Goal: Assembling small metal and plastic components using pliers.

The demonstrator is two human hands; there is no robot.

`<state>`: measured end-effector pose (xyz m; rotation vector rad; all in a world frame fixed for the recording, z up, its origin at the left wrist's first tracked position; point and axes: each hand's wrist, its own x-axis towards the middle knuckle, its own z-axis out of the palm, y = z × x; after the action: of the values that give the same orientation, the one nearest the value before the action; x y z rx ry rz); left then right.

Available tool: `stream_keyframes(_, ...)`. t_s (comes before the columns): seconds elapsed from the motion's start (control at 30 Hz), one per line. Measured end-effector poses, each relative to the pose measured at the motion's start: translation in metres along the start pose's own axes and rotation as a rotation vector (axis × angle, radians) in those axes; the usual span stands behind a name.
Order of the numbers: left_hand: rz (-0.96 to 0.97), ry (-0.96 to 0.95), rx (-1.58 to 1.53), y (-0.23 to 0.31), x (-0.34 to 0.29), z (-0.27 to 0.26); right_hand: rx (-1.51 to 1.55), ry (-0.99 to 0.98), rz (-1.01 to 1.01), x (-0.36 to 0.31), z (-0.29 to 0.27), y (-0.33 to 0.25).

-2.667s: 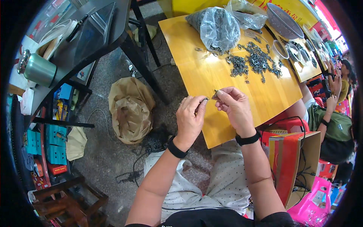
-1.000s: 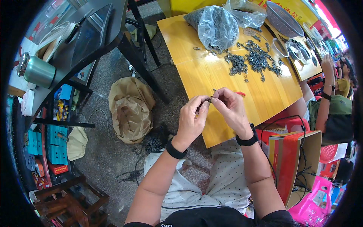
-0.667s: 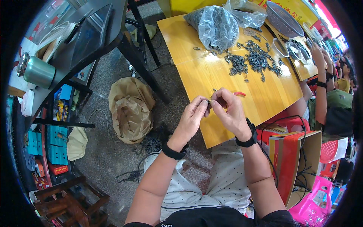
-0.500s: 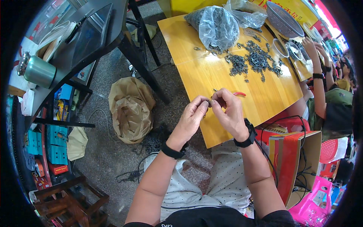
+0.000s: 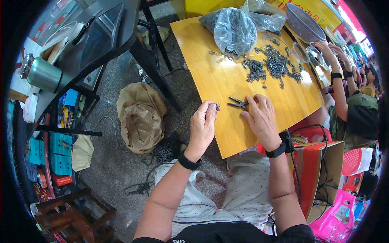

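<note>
Near the front left edge of the yellow wooden table (image 5: 227, 133), my left hand (image 5: 204, 125) is closed, thumb pressed to forefinger. A small metal piece (image 5: 217, 106) sticks out of the pinch; it is too small to name. On the table to its right lies a pair of pliers (image 5: 238, 103), dark jaws spread and pointing left. My right hand (image 5: 263, 121) is over the pliers' handles, which it hides, with thumb and fingers apart. Beyond my hands are piles of dark metal clasps or links (image 5: 277, 62).
A clear plastic bag (image 5: 233, 32) full of dark metal pieces stands at the table's far side, near a grey basket (image 5: 304, 22). A brown bag (image 5: 139, 121) sits on the floor at left. A cardboard box (image 5: 324, 174) is by my right arm; another person's arms (image 5: 340, 89) reach in at right.
My hands have parted. The left moved slightly left, keeping the small metal piece; the right moved right and down to the pliers. The pliers' jaws have come into view.
</note>
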<state>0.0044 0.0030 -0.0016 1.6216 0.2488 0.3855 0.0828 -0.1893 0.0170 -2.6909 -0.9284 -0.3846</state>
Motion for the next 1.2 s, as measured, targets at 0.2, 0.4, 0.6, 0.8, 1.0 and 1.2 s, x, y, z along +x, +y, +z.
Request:
stream_keyframes(0.2,0.001,0.006,-0.029,0.002,0.001,0.0,-0.059,0.12,-0.037,0.01,0.013,0.009)
stream_keyframes(0.4,0.022,0.013,-0.023,0.004,-0.001,-0.001,0.313,0.192,0.115,0.011,0.015,0.011)
stream_keyframes(0.6,0.079,0.045,0.033,0.012,-0.003,0.0,1.15,-0.045,0.344,0.007,-0.014,-0.028)
stream_keyframes(0.8,0.121,0.066,0.065,0.015,-0.002,0.0,0.609,-0.136,0.069,0.009,-0.03,-0.036)
stream_keyframes(1.0,0.176,0.079,0.183,0.018,-0.002,0.0,0.572,-0.122,-0.021,0.009,-0.033,-0.033)
stream_keyframes(1.2,0.279,0.123,0.214,0.012,-0.001,0.002,0.594,-0.078,0.035,0.009,-0.034,-0.035)
